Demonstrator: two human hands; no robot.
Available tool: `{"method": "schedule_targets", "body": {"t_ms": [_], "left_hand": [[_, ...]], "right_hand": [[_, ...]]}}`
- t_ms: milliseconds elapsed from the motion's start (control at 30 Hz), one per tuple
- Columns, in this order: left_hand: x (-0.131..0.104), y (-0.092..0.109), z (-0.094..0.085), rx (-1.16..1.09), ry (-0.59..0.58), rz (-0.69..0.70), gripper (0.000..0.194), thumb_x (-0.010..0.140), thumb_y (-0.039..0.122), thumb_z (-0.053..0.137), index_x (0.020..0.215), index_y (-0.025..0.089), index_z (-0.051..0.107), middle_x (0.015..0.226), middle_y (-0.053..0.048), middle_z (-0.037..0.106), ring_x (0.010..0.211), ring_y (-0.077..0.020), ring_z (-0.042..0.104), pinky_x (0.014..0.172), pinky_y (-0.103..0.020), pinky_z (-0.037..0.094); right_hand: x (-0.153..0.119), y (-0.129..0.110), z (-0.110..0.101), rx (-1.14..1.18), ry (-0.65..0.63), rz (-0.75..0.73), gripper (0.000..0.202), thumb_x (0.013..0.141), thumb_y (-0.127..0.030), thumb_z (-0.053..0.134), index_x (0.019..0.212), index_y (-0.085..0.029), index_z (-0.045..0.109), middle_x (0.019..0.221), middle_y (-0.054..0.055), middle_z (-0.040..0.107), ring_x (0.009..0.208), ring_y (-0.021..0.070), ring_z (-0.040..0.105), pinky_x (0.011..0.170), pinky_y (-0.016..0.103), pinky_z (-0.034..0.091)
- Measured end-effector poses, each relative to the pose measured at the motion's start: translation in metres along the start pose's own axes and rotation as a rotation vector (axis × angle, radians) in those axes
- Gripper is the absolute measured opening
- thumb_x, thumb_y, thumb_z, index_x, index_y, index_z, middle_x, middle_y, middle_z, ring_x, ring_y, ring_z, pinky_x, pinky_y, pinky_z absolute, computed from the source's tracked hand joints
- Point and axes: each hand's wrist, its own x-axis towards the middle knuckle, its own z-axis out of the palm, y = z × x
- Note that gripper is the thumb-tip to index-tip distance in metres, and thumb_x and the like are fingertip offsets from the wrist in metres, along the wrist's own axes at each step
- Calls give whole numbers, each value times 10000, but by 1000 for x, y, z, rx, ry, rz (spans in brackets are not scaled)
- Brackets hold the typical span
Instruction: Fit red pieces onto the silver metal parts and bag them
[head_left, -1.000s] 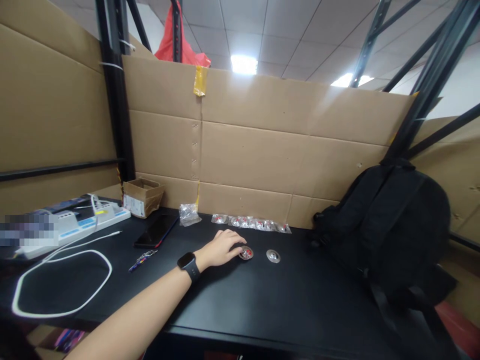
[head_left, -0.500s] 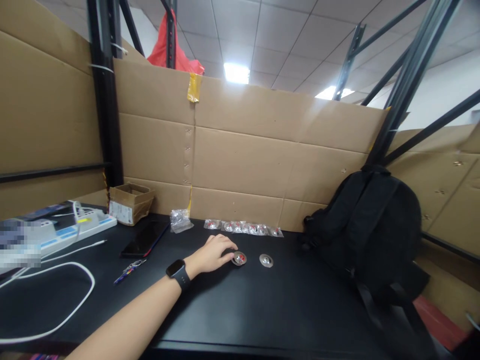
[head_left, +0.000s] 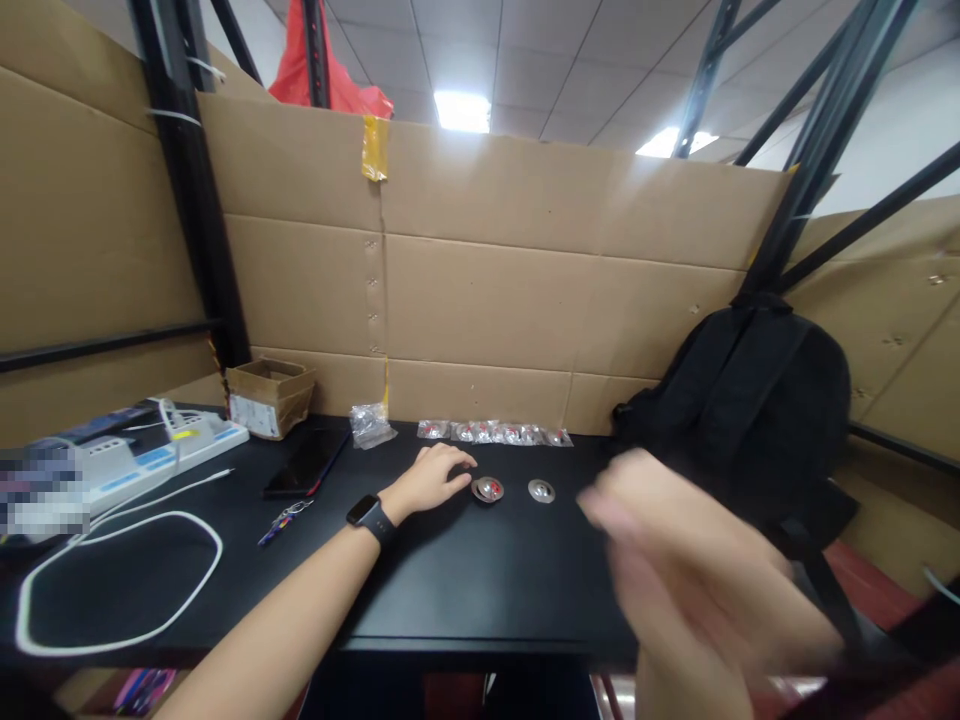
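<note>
The left hand (head_left: 433,480) lies low over the black table (head_left: 480,590), its thumb and fingers apart and loosely curved, with a moderate gap between them. Right at its fingertips sits a round metal disc with red marks (head_left: 490,489), flat on the tabletop; whether the thumb actually touches the rim is too fine to tell. A second metal disc (head_left: 541,491), plain silver with a raised middle, lies to its right, a little apart and closer to the right hand (head_left: 705,565). That right hand is large in the foreground and badly blurred — its fingers look bent, but I cannot tell whether they hold anything. A dark watch (head_left: 370,516) circles the left wrist. Behind the discs, a row of clear packets (head_left: 487,432) with red spots runs along the foot of the cardboard wall (head_left: 480,300), the leftmost one slightly separate. Further left lie a crumpled clear bag (head_left: 370,427), a dark phone (head_left: 307,463), a small bunch of keys (head_left: 285,521) just in front of it, and an open cardboard box (head_left: 271,400). A white power strip (head_left: 161,462) and a looped white cable (head_left: 217,560) occupy the left end — a black backpack (head_left: 757,400) stands at the right.
</note>
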Motion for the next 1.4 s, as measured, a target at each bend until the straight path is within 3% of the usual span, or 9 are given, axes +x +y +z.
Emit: {"method": "schedule_targets", "body": {"t_ms": [33, 100, 233, 333, 600, 733, 1000, 1167, 1400], "left_hand": [[0, -3, -1, 9, 14, -24, 289, 937, 382, 540, 1163, 272, 681, 1145, -46, 716, 1109, -238, 610, 996, -398, 422], [0, -10, -2, 23, 41, -79, 276, 926, 357, 542, 1133, 258, 695, 1118, -49, 730, 1074, -236, 642, 983, -379, 446], [-1, -25, -7, 18, 84, -156, 262, 903, 324, 540, 1067, 235, 724, 1047, -58, 756, 990, -232, 690, 920, -339, 500], [-1, -32, -11, 18, 103, -179, 255, 893, 329, 545, 1031, 231, 736, 1000, -49, 765, 950, -233, 699, 910, -345, 512], [0, -26, -15, 11, 112, -163, 265, 903, 360, 543, 1029, 245, 746, 1056, -43, 759, 1015, -247, 679, 966, -373, 489], [-1, -19, -16, -35, 135, -162, 265, 904, 370, 556, 1032, 236, 744, 1033, -49, 760, 1008, -242, 679, 969, -368, 486], [9, 10, -10, -492, 203, -104, 295, 924, 399, 581, 1088, 196, 719, 1087, -76, 753, 972, -220, 695, 891, -354, 532], [15, 16, 3, -757, 292, -99, 267, 871, 369, 668, 1031, 157, 693, 1039, -96, 751, 956, -217, 705, 890, -353, 546], [17, 7, 8, -791, 340, -187, 208, 795, 315, 728, 903, 143, 682, 898, -78, 748, 841, -194, 713, 796, -306, 561]], "right_hand": [[20, 23, 9, 6, -17, 25, 302, 905, -248, 601, 1183, -344, 669, 1060, 39, 723, 933, 245, 702, 841, 420, 567], [48, 78, 36, 36, -281, 91, 301, 850, -235, 657, 1144, -291, 694, 1055, 39, 727, 906, 222, 693, 836, 367, 550], [45, 171, 97, 49, -870, 367, 494, 599, -319, 880, 1067, -230, 752, 1001, 57, 742, 871, 252, 683, 776, 328, 530], [18, 200, 125, 168, -882, 382, 694, 554, -357, 904, 1211, -269, 701, 1181, 49, 704, 1069, 271, 649, 920, 339, 493], [-3, 204, 126, 279, -821, 384, 514, 632, -261, 848, 1131, -243, 728, 1047, 26, 741, 994, 235, 671, 907, 328, 487], [-8, 208, 127, 294, -759, 410, 559, 613, -202, 849, 1152, -208, 698, 984, 36, 734, 931, 220, 673, 873, 335, 500], [4, 182, 131, 501, -207, 421, 598, 699, -283, 837, 1246, -246, 600, 1177, 70, 677, 1016, 220, 664, 870, 357, 516], [7, 161, 146, 706, -143, 410, 531, 725, -283, 814, 1205, -239, 592, 1197, 80, 658, 1017, 219, 684, 829, 334, 550], [5, 155, 154, 724, -130, 419, 554, 681, -244, 824, 1189, -235, 605, 1170, 75, 648, 988, 211, 685, 805, 321, 565]]}}
